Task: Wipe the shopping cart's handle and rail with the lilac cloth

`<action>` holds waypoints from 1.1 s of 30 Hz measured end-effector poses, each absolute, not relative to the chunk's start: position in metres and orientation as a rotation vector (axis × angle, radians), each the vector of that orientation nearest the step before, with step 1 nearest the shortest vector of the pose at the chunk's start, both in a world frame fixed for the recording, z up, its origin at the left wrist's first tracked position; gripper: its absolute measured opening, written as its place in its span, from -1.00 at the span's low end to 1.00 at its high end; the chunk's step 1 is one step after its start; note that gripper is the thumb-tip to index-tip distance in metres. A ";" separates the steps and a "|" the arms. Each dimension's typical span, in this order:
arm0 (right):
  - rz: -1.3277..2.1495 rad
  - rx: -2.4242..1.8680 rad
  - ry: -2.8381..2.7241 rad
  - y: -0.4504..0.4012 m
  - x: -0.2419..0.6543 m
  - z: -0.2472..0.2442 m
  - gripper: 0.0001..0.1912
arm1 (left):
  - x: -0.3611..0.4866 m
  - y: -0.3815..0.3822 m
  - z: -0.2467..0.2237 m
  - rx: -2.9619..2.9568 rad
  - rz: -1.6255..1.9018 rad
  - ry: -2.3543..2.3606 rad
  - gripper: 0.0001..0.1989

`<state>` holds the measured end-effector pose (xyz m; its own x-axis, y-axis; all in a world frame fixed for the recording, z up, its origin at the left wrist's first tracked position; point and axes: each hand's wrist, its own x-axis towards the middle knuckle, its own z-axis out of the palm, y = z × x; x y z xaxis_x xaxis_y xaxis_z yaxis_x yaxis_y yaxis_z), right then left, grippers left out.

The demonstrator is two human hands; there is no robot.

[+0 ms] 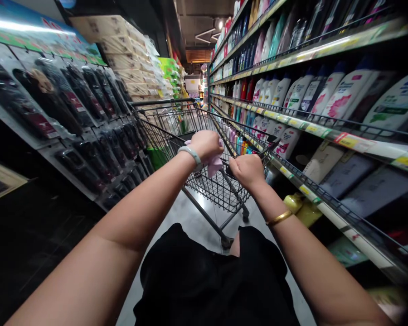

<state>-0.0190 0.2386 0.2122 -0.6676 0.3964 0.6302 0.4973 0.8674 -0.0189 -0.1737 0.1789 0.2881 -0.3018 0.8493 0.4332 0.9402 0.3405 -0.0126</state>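
Note:
A dark wire shopping cart (211, 192) stands right in front of me, and its basket shows bare mesh at the near end. My left hand (206, 146), with a pale bangle at its wrist, is closed around a crumpled pink cloth (214, 166) at the cart's handle. To the right, my right hand (247, 170) is wrapped round the dark handle, most of which the fingers hide. A gold bangle (279, 218) sits on the right forearm.
Shelves of shampoo bottles (348, 93) run close along the right side. Packaged dark goods (68, 95) hang on a rack at the left, with stacked packs (122, 54) beyond. The aisle's grey floor (204, 226) shows under the cart.

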 end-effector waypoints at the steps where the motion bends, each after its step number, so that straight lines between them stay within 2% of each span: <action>1: -0.204 -0.650 -2.380 0.236 -0.021 0.213 -0.45 | -0.172 0.179 0.288 -1.568 -0.385 -2.207 -0.75; 6: -0.211 -0.635 -2.368 0.221 -0.029 0.212 -0.46 | -0.163 0.181 0.286 -1.452 -0.565 -1.996 -0.65; 11: -0.182 -0.582 -2.355 0.212 -0.036 0.209 -0.44 | -0.180 0.176 0.284 -1.865 -0.265 -2.284 -0.82; 14: -0.153 -0.562 -2.341 0.209 -0.040 0.208 -0.45 | -0.192 0.171 0.284 -2.005 -0.274 -2.250 -0.84; 19: -0.105 -0.592 -2.314 0.199 -0.047 0.207 -0.44 | -0.223 0.167 0.282 -1.645 -0.428 -2.295 -0.72; 22: -0.075 -0.574 -2.304 0.191 -0.052 0.206 -0.44 | -0.228 0.160 0.272 -1.448 -0.714 -2.250 -0.70; 26: -0.049 -0.577 -2.256 0.186 -0.057 0.204 -0.44 | -0.212 0.135 0.254 -1.483 -1.074 -1.925 -0.69; 30: -0.041 -0.612 -2.253 0.184 -0.057 0.203 -0.45 | -0.204 0.117 0.243 -1.779 -1.031 -1.699 -0.53; 33: -0.034 -0.611 -2.283 0.182 -0.056 0.204 -0.42 | -0.223 0.120 0.241 -1.876 -0.936 -1.721 -0.47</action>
